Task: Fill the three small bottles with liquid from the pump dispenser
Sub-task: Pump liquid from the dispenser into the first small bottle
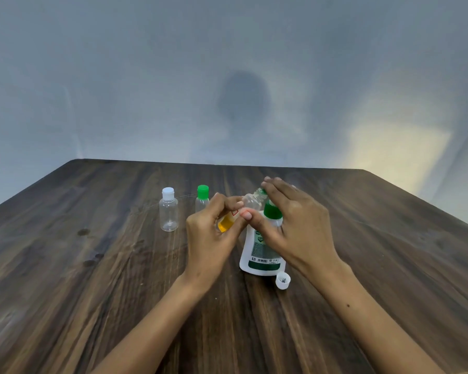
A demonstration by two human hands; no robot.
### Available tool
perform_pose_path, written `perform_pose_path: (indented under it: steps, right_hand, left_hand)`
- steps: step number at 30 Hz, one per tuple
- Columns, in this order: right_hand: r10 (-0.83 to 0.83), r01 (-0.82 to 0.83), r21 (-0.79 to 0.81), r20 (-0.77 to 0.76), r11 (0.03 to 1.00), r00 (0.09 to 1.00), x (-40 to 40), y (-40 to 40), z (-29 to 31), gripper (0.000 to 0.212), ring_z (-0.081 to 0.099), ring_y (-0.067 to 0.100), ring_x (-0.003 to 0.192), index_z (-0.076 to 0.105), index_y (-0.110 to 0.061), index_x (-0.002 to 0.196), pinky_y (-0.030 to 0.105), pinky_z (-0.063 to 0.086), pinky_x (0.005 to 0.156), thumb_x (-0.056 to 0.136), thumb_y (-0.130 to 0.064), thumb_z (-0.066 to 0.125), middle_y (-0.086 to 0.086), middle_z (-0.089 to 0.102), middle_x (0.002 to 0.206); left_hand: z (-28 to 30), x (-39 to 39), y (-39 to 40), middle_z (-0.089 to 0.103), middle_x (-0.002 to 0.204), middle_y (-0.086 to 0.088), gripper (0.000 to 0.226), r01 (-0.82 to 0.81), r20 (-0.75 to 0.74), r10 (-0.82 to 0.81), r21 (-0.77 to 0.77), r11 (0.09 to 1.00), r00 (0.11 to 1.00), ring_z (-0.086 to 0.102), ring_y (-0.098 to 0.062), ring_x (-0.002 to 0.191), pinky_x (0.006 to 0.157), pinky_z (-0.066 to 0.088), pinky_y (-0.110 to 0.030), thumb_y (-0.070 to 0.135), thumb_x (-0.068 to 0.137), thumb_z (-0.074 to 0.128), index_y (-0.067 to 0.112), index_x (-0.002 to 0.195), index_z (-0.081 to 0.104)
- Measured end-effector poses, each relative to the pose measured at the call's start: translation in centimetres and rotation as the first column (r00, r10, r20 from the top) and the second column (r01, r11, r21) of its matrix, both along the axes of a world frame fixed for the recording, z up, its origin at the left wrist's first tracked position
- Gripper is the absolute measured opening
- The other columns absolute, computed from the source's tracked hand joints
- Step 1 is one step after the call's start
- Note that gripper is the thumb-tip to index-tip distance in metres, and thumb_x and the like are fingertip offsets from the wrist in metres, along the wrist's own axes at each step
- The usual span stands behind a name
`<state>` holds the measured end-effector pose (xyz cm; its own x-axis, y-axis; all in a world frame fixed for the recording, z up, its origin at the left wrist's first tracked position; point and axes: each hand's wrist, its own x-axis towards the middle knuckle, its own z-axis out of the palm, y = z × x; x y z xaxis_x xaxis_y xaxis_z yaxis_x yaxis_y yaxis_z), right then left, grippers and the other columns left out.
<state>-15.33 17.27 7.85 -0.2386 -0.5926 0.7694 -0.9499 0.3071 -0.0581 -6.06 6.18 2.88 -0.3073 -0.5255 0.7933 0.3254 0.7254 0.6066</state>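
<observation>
Bottle one was mid-fill: left hand [214,233] fingers clamped on the tilted bottle [237,213] at the pump dispenser [264,247], amber liquid inside. Right hand [295,217] pressed the pump, fingers straight. White-capped bottle [169,211] and green-capped bottle [202,199] waited empty on the table [92,265].

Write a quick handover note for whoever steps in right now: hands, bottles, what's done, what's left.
Left hand grips a tilted small bottle, amber liquid in its base, mouth up at the pump dispenser spout.
Right hand presses flat on the pump head.
White cap lies off, beside the dispenser.
White-capped bottle stands capped, empty. Green-capped bottle stands capped behind the left hand; contents unclear.
Left: finish this fill, recap, then the others.
</observation>
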Motion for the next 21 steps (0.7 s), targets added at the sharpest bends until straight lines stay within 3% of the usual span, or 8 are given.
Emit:
perform_pose_path:
  steps: [7,14,18,21]
  right_hand:
    - [0.026,-0.026,-0.018,0.016,0.999,1.0,0.0,0.2,0.7,0.089,0.06,0.019,0.115,0.069,-0.009,0.114,0.029,0.048,0.086,0.085,-0.078,0.019,0.003,0.065,0.122]
    - [-0.001,0.001,-0.018,-0.011,1.0,1.0,0.3,0.2,-0.3,0.091,0.065,0.022,0.103,0.069,-0.006,0.11,0.028,0.05,0.081,0.085,-0.079,0.02,0.006,0.069,0.113]
    - [0.036,-0.036,-0.035,0.007,0.999,0.999,0.3,0.4,0.8,0.091,0.062,0.02,0.11,0.069,-0.009,0.112,0.027,0.048,0.083,0.083,-0.08,0.019,0.003,0.067,0.119]
    - [0.017,-0.018,-0.03,-0.01,0.999,1.0,0.4,0.4,0.3,0.09,0.062,0.021,0.111,0.069,-0.008,0.112,0.029,0.048,0.086,0.084,-0.079,0.021,0.005,0.067,0.118]
  left_hand:
    - [0.4,0.2,0.4,0.071,0.094,0.008,0.024,-0.006,-0.015,0.006,-0.018,1.0,1.0,0.067,0.004,0.091,0.076,0.049,-0.01,0.018,0.083,0.072,-0.002,0.094,0.069]
    - [-0.2,0.0,0.2,0.07,0.093,0.005,0.02,-0.037,0.032,0.038,-0.018,0.999,0.999,0.066,0.005,0.091,0.075,0.052,-0.013,0.008,0.079,0.079,-0.002,0.092,0.068]
    - [0.3,0.2,0.4,0.072,0.093,-0.003,0.022,-0.029,-0.01,0.029,-0.022,0.999,1.0,0.065,0.007,0.091,0.081,0.044,-0.004,0.015,0.082,0.072,-0.003,0.094,0.069]
    - [0.1,0.2,0.2,0.072,0.093,-0.001,0.021,-0.024,0.004,0.024,-0.016,1.0,1.0,0.066,0.004,0.091,0.081,0.045,-0.005,0.012,0.08,0.076,-0.002,0.092,0.069]
